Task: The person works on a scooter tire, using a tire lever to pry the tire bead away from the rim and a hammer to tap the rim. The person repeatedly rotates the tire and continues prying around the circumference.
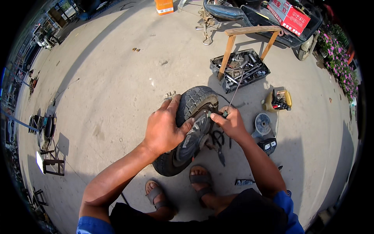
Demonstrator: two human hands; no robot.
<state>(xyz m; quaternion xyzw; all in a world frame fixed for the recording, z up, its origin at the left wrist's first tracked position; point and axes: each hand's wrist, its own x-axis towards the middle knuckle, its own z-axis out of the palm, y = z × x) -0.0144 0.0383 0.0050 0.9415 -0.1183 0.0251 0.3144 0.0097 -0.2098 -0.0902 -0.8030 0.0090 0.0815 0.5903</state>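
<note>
A small wheel with a black treaded tyre [170,164] and a dark hub stands upright and tilted on the concrete before my feet. My left hand [164,126] grips it, the fingers lying over the tread and the thumb on its side near the hub. At the wheel's right side my right hand [232,124] is closed on a screwdriver [236,93] with a long thin shaft and a green handle. Its shaft points up and away from the wheel. Black-handled scissors [219,144] lie just right of the wheel, partly behind it.
Beyond my right hand stands a black crate [249,86] of sockets and metal tools with a wooden handle. Nearby are a cut yellow jug [288,99] holding tools, a cordless power tool [263,124] and a tube [244,182]. A vehicle carries a red box [288,16]; a stool [53,167] stands left.
</note>
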